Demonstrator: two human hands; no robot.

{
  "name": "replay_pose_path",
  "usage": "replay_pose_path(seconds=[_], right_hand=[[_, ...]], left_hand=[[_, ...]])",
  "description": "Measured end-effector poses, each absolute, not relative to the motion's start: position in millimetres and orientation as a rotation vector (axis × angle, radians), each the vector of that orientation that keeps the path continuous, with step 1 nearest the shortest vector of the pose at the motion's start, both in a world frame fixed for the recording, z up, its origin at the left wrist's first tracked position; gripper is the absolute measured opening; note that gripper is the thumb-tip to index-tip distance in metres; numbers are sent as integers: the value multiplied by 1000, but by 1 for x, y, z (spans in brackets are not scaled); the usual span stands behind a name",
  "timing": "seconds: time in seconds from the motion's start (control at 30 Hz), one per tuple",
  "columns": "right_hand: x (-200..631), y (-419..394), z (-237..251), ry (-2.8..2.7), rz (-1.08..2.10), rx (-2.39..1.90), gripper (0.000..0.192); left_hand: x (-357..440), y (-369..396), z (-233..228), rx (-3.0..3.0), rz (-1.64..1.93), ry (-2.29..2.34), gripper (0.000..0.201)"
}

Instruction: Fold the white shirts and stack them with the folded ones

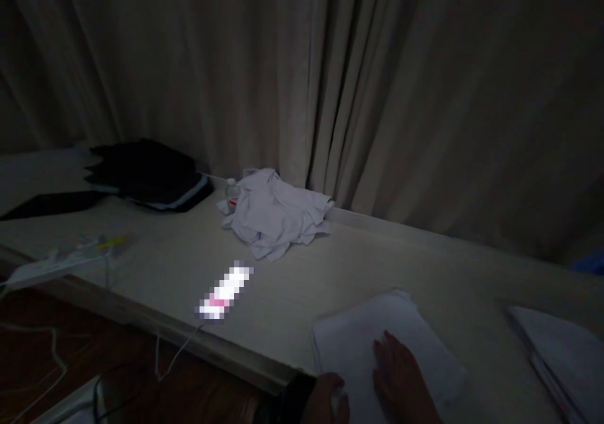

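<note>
At the near edge of the pale wooden surface (302, 273), the right hand (401, 380) lies flat on a folded white cloth (377, 342), fingers (384, 348) pressed together. The left hand (328, 399) curls at the cloth's near corner; its fingers' state cannot be told. Another folded white cloth (561, 355) lies right. Farther back sits a crumpled white garment (278, 213), then a dark folded stack (151, 172) before the beige curtain (377, 84).

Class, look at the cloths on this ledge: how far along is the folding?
Done: a folded cloth lies at the right. In hand: the right hand lies flat on another folded cloth, the left hand at its edge. Left: a crumpled heap by the curtain.
</note>
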State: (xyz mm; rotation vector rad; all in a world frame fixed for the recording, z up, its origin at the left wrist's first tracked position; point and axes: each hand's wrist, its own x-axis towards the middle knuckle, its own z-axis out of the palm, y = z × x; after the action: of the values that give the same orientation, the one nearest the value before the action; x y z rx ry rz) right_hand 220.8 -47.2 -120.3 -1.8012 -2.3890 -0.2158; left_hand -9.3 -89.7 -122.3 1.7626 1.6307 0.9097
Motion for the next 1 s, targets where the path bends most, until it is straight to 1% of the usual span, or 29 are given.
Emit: replay_pose_path(seconds=[0.07, 0.17, 0.27, 0.5, 0.63, 0.83, 0.93, 1.0], right_hand=[[206, -54, -112, -2393, -47, -1885, 51], [192, -53, -106, -2421, 132, -1974, 57], [188, -47, -102, -2471, 192, -2012, 59], [179, -41, -85, -2492, 362, -2130, 64], [168, -40, -83, -2450, 387, -2230, 67], [173, -28, -92, -2430, 410, -2203, 71], [178, -13, -92, -2415, 423, -2162, 70], [175, -4, -91, -2420, 353, -2127, 67]], left_hand=[[-28, -78, -97, 1499, 764, 1674, 32], [-60, -46, -82, 1548, 575, 1756, 38], [-78, -13, -86, 1630, 520, 1794, 38], [-82, 32, -93, 1769, 450, 1700, 27], [-82, 41, -93, 1830, 445, 1623, 27], [-78, 66, -92, 1764, 501, 1612, 23], [-78, 88, -92, 1661, 517, 1578, 19], [-79, 105, -92, 1566, 512, 1555, 23]])
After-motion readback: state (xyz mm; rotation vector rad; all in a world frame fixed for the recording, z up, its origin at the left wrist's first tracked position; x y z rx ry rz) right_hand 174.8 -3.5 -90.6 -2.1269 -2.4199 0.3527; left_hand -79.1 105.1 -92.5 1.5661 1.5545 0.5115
